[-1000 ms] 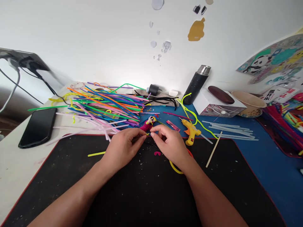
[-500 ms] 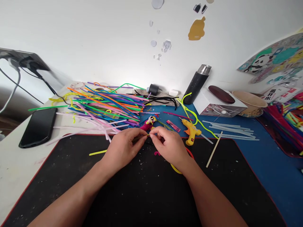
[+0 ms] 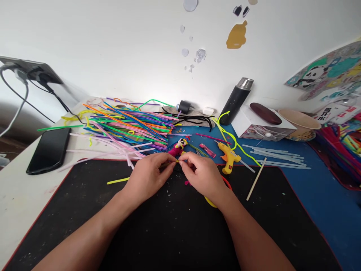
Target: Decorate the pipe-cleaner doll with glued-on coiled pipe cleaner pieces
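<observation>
Slender yellow strand [image 3: 177, 162], apparently chenille, pinched in closed left fingers [image 3: 168, 170] and right fingers [image 3: 186, 170], could slip if tugged unevenly.

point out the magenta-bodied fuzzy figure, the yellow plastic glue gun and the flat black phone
Magenta-bodied fuzzy figure [image 3: 176, 150]: head camera, on its magenta body
Yellow plastic glue gun [image 3: 231, 157]: head camera, on its body near the handle
Flat black phone [image 3: 49, 151]: head camera, middle of its upper face
</observation>
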Tool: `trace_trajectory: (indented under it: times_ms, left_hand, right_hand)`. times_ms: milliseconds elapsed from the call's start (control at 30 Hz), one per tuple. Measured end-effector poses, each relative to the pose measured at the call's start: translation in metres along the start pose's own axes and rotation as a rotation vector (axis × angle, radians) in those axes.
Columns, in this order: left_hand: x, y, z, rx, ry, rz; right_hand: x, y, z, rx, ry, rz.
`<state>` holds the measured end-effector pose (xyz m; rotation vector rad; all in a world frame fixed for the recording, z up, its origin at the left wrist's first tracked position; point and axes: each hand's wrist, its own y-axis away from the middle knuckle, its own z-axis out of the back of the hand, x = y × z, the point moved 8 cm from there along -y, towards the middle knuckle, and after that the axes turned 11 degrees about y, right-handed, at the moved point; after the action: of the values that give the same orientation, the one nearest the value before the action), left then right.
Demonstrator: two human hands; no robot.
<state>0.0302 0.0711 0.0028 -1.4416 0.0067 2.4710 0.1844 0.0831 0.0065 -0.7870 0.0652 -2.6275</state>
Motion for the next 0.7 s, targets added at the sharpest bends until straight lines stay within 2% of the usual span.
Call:
trace_trajectory:
  times_ms: [300,700]
  left_hand:
    - [0.0006,-0.0004,0.0002,0.000,-0.016,0.010]
    - [-0.0055,0.0008,-0.0034,-0.002,-0.042,-0.035]
  right_hand:
    - [0.0015,0.0019,-0.0011,0.007,0.064,0.023]
    - [-0.0038,0.0012,-0.0004,-0.034,0.037,-0.053]
